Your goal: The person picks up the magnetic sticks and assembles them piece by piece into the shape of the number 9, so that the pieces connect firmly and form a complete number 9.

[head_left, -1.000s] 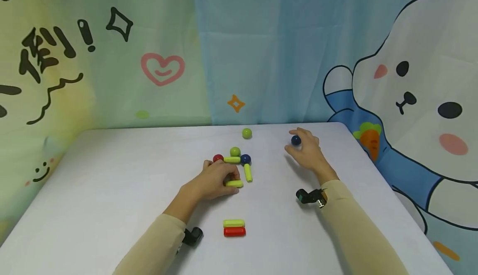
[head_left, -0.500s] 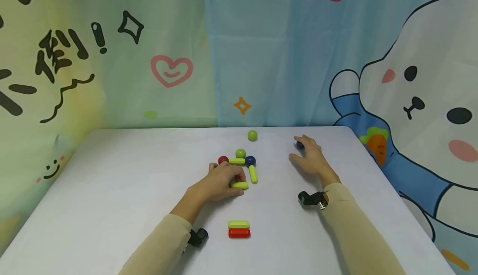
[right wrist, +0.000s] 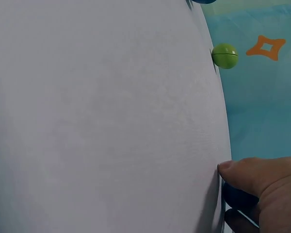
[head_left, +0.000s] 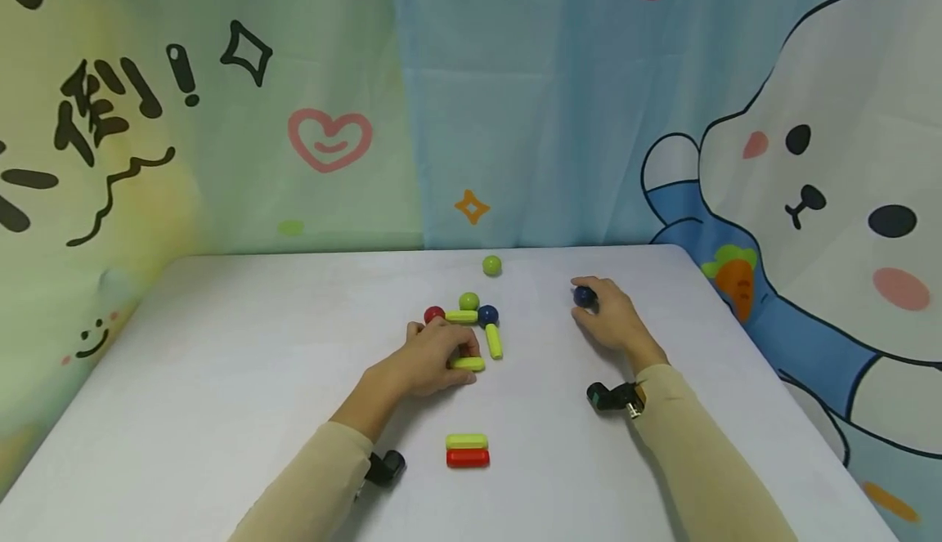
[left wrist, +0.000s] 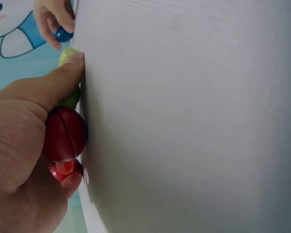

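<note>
In the head view my left hand (head_left: 430, 358) curls over a small frame of balls and rods. Its thumb lies along a yellow-green rod (head_left: 467, 364). The left wrist view shows a red ball (left wrist: 65, 133) against the palm, with a red rod (left wrist: 64, 167) running from it to another red ball (head_left: 434, 314) by the fingers. A yellow-green rod (head_left: 461, 316) links that far red ball to a blue ball (head_left: 488, 315), from which another rod (head_left: 494, 342) sticks out toward me. On the right, my right hand (head_left: 612, 319) holds a separate blue ball (head_left: 585, 297) between thumb and fingers.
A green ball (head_left: 468, 302) sits just behind the frame, and another green ball (head_left: 491, 265) is near the table's far edge. A yellow-green rod (head_left: 467, 441) and a red rod (head_left: 468, 459) lie side by side nearer me on the white table (head_left: 221, 387).
My right hand has come a little nearer to me with the blue ball, which shows more between the fingers than half a second ago. The left hand keeps its place on the frame.
</note>
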Demonstrator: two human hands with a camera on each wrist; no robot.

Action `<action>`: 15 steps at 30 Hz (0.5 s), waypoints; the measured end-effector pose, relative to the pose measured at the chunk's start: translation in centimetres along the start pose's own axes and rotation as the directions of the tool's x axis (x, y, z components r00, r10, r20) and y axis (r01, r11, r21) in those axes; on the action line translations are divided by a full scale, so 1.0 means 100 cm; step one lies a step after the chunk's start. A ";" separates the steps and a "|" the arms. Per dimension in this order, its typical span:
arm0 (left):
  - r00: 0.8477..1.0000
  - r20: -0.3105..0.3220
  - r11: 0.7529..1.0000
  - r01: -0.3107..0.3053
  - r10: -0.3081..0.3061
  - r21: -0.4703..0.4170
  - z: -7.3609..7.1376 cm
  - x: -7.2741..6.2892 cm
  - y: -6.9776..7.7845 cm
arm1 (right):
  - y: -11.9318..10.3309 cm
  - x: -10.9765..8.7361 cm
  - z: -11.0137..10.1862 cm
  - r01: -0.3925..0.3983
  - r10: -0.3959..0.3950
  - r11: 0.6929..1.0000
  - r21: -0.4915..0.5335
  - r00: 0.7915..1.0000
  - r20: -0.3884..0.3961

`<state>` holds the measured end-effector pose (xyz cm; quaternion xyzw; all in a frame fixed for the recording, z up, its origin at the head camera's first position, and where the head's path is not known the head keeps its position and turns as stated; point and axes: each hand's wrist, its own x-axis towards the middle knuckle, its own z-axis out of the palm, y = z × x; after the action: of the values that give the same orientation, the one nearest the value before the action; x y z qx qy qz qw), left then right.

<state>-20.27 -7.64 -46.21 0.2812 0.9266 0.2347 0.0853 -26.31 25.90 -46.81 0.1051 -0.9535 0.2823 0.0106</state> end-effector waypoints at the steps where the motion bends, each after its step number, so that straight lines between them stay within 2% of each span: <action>1: 1.000 -0.004 1.000 -0.003 0.003 0.008 0.000 0.000 -0.001 | 0.000 0.000 0.000 0.010 -0.010 1.000 0.003 1.000 -0.004; 8: 0.998 -0.048 0.997 -0.036 0.039 0.075 -0.003 -0.002 -0.002 | -0.004 -0.006 0.001 -0.003 0.002 1.000 0.030 1.000 0.004; 15: 0.998 -0.034 0.990 -0.049 0.053 0.129 -0.002 0.002 0.000 | -0.005 -0.016 -0.001 0.005 -0.005 1.000 0.023 1.000 -0.026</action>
<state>-20.49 -7.60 -46.02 0.3051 0.9337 0.1821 0.0435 -24.65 25.84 -46.54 0.1040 -0.9497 0.2946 0.0224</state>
